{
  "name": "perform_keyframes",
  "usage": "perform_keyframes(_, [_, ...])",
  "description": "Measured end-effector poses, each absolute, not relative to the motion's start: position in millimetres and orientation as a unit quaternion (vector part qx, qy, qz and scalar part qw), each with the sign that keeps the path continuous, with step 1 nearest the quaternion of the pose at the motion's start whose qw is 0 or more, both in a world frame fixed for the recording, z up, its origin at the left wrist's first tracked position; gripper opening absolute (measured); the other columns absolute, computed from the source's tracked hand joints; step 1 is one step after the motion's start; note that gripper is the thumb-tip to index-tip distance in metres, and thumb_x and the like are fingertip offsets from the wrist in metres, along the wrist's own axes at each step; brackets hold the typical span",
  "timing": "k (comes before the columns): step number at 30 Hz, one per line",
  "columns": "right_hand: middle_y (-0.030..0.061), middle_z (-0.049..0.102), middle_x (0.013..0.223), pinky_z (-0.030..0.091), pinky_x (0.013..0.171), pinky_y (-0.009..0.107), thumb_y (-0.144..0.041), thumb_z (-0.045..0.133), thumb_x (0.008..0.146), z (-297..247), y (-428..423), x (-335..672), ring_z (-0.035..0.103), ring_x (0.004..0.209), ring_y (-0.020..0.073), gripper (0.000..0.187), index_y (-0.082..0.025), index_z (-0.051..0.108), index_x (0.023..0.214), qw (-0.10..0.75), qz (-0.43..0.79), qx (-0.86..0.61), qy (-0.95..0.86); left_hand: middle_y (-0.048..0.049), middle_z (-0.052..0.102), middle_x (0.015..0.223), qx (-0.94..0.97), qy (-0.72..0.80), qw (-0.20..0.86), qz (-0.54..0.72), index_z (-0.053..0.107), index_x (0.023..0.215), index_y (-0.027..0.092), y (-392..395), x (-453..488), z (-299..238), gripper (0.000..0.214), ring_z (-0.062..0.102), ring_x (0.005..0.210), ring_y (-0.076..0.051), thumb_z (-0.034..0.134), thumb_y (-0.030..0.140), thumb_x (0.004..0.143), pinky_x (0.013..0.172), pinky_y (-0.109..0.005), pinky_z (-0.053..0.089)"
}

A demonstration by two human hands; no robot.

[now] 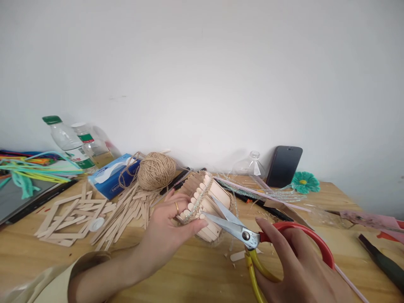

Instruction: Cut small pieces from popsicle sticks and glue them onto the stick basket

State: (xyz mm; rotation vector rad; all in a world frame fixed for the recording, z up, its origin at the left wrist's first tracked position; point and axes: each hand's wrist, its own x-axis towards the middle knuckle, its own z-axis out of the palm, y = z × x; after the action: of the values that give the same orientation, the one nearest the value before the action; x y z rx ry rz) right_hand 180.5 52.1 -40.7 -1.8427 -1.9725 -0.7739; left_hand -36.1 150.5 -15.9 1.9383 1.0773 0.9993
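Note:
My left hand (172, 227) grips the rim of a small basket made of wooden craft sticks (221, 194), thumb outside and fingers at its opening. The basket is tilted, and a strand of silvery tinsel (196, 206) with twine runs along its scalloped rim. In my right hand (299, 265) are scissors (246, 236) with one red and one yellow handle. Their blades stand apart, with the tips against the basket's side close to my left thumb. Part of the basket's far side is hidden behind my left fingers.
A ball of twine (157, 170) and a blue tissue pack (115, 174) stand behind loose craft sticks (126, 214). Bottles (71, 141) and pipe cleaners (41, 166) are at left. A phone (284, 166) leans on the wall beside a green flower (305, 182).

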Motion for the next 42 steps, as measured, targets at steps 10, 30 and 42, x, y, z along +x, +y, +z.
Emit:
perform_keyframes(10, [0.0050,0.060,0.084,0.038,0.034,0.023,-0.029,0.059,0.067,-45.0,51.7,179.1,0.060,0.054,0.0192,0.053,-0.023,0.048,0.119,0.166,-0.250,-0.661,-0.687,-0.0047,0.071,0.081,0.722,0.402,0.383,0.412,0.070,0.068,0.019,148.5,-32.6,-18.3,0.010,0.059,0.097,-0.027,0.069,0.029,0.071,0.096,-0.040,0.034])
perform_keyframes(30, [0.0054,0.061,0.086,0.036,0.034,0.022,-0.032,0.062,0.067,-45.3,53.7,178.4,0.062,0.060,0.0208,0.055,-0.022,0.049,0.119,0.182,-0.240,-0.659,-0.689,-0.0041,0.068,0.072,0.703,0.408,0.418,0.406,0.067,0.065,0.019,145.8,-33.4,-19.7,0.012,0.056,0.101,-0.029,0.067,0.029,0.072,0.094,-0.042,0.036])
perform_keyframes(42, [0.0054,0.059,0.083,0.036,0.035,0.022,-0.030,0.056,0.071,-40.7,51.8,178.0,0.061,0.057,0.0206,0.048,-0.022,0.049,0.118,0.177,-0.250,-0.660,-0.686,-0.0023,0.070,0.076,0.708,0.403,0.414,0.406,0.068,0.069,0.019,146.8,-32.0,-18.7,0.008,0.058,0.098,-0.025,0.068,0.026,0.072,0.088,-0.034,0.040])
